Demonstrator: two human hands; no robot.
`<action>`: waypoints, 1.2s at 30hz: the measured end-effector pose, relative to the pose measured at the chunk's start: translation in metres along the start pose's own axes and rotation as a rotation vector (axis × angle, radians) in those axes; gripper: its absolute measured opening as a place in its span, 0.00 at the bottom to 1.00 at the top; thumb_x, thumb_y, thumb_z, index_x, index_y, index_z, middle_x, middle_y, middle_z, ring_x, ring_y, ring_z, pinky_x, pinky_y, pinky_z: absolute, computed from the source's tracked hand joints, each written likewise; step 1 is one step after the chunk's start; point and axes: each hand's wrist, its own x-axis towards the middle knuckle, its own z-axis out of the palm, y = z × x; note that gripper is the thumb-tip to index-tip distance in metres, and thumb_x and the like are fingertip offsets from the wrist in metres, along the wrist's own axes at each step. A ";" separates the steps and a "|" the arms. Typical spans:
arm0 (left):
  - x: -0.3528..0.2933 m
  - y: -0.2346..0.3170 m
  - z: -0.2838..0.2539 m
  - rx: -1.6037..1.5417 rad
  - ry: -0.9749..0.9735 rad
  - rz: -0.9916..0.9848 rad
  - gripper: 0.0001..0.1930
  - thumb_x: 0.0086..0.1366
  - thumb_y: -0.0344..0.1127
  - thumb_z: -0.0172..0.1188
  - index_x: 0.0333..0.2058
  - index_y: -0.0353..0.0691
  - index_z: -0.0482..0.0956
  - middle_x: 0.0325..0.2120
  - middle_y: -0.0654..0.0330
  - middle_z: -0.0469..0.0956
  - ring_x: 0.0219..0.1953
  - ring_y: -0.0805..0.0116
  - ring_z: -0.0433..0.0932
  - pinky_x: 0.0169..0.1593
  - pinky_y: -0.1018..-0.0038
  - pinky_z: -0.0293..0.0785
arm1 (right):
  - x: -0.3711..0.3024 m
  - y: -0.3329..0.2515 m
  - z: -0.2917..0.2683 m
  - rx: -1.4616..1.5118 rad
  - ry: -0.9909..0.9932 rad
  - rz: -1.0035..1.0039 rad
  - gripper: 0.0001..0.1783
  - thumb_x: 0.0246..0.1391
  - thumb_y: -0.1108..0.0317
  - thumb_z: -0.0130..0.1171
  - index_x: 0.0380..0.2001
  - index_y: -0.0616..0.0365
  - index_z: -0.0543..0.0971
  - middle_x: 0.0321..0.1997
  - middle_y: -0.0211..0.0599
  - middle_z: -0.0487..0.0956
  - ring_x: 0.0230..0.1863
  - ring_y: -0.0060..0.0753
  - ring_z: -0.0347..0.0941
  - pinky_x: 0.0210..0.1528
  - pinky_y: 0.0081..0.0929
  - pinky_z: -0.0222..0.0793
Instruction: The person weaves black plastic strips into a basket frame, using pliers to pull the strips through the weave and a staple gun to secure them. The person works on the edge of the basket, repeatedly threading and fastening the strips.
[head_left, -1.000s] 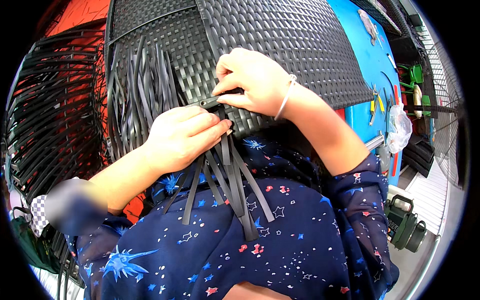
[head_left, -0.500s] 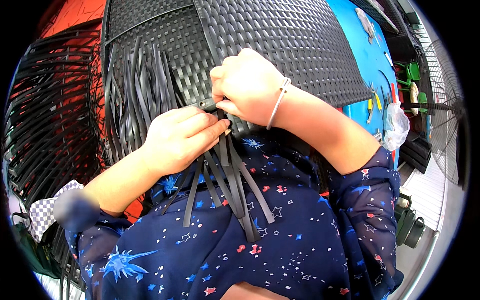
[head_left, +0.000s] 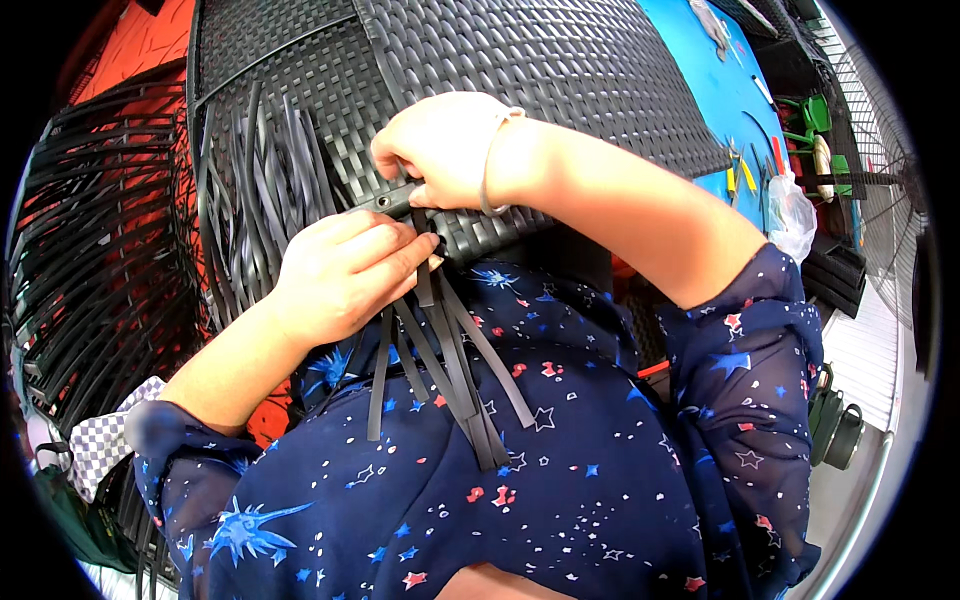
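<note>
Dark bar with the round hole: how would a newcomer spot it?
Find the black woven panel filling the upper middle of the head view. Follow it down to where the left hand and right hand come close; the dark bar shows between them. Unlike the loose strips hanging below, it has a small round hole.

Left grip (head_left: 345,265) on black strips (head_left: 445,345)

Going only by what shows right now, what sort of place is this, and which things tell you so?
Likely a weaving workshop, perhaps for furniture: the large black woven panel, the loose black strips hanging below the left hand, and a yellow-handled tool on a blue surface suggest it.
</note>
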 end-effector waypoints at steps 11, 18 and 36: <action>-0.001 -0.002 0.001 -0.003 -0.009 0.015 0.16 0.47 0.26 0.65 0.38 0.35 0.82 0.29 0.60 0.78 0.30 0.64 0.78 0.33 0.72 0.76 | 0.047 -0.014 -0.024 -0.175 -0.474 0.077 0.19 0.36 0.60 0.75 0.33 0.56 0.84 0.34 0.35 0.84 0.37 0.36 0.80 0.41 0.35 0.75; -0.001 -0.007 0.002 -0.126 0.023 -0.045 0.11 0.52 0.23 0.65 0.37 0.34 0.82 0.27 0.56 0.79 0.30 0.60 0.80 0.33 0.71 0.76 | 0.040 -0.038 -0.029 -0.394 -0.489 0.098 0.20 0.39 0.58 0.72 0.34 0.60 0.84 0.35 0.39 0.84 0.36 0.41 0.81 0.40 0.38 0.77; 0.000 -0.003 0.002 -0.033 0.057 0.074 0.13 0.49 0.27 0.68 0.36 0.34 0.82 0.27 0.59 0.78 0.28 0.63 0.78 0.33 0.70 0.77 | -0.036 0.008 0.014 0.029 0.171 -0.039 0.10 0.46 0.61 0.63 0.26 0.55 0.77 0.26 0.37 0.77 0.32 0.45 0.76 0.35 0.38 0.71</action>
